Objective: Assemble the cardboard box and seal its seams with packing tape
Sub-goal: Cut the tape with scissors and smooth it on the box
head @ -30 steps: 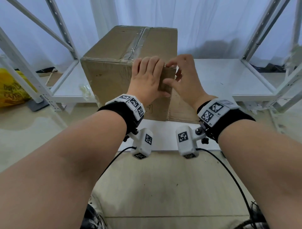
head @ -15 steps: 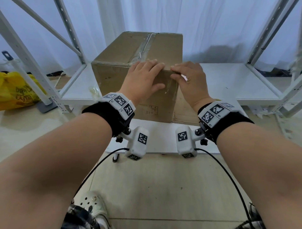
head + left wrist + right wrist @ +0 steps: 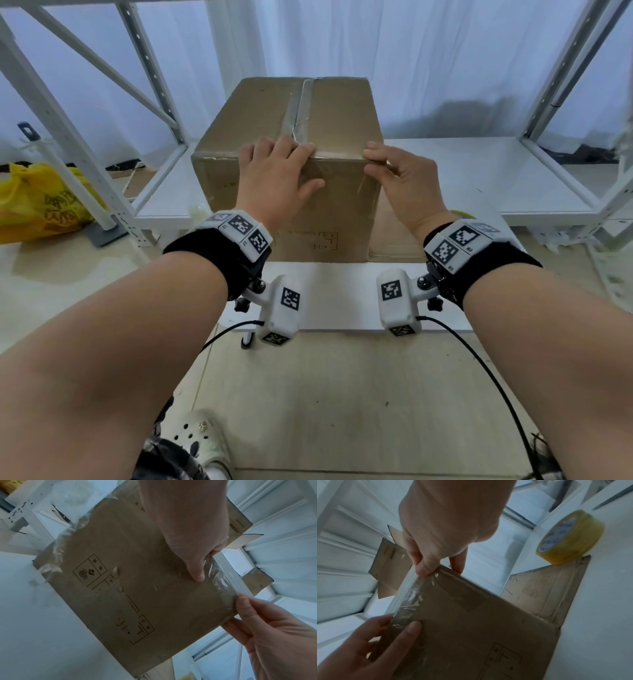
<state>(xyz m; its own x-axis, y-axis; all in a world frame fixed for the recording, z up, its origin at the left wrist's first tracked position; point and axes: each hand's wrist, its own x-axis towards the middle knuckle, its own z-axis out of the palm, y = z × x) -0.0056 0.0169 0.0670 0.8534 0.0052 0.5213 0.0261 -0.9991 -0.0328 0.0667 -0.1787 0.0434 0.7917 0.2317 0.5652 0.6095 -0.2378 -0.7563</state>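
The closed cardboard box stands on a low white platform, with clear tape down its top seam. A clear tape strip runs along the near top edge. My left hand lies flat over that edge, fingers on top and thumb pressing the front face. My right hand is at the near right top corner; its thumb and fingers pinch the taped corner of the box. A yellow tape roll stands to the right of the box, untouched.
A flat cardboard sheet lies under the box's right side. White metal rack posts and shelves flank the box. A yellow plastic bag sits on the floor at the left. My shoe is below.
The hands have spread apart along the near top edge: the left slid to the middle, the right went to the right corner and curled its fingers.
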